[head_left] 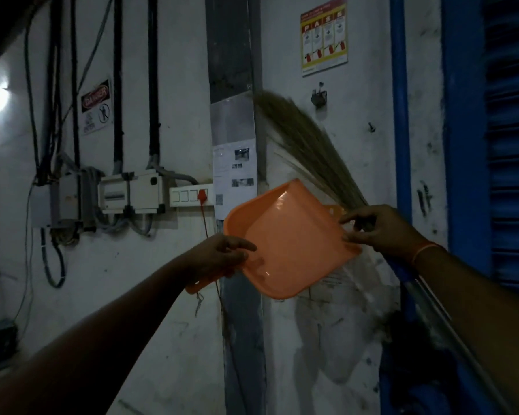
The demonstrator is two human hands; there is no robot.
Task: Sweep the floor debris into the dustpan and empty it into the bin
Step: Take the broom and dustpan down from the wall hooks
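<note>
Centre-right of the frame, up against a white wall (327, 151): orange dustpan (285, 238) held up in the air w/ both hands, tray tilted, hollow side facing the camera. Left hand (222, 254) grips the lower-left rim, thumb over the edge, fingers curled under. Right hand (381, 232) pinches the pan's right edge w/ thumb & forefinger, and the same hand looks to be clutching the broom (309, 151) too — bristles fan up toward upper centre, blue handle (402, 274) runs down to lower right. Can't tell exactly how the other fingers sit round the stick, too dark.

Pan looks empty, no debris showing in it. No floor & no bin in shot, so this reads as tool handling, either gearing up to sweep or just done tipping out; can't say which.

Next move, my guess: split the tools, pan to the left hand alone, broom to the right, then head down to floor level. Needs a firm left grip before the right pinch lets go, else the pan drops. Left of frame: electrical boxes (132, 191), cables, danger sign (96, 106). Keep bristles off those.
</note>
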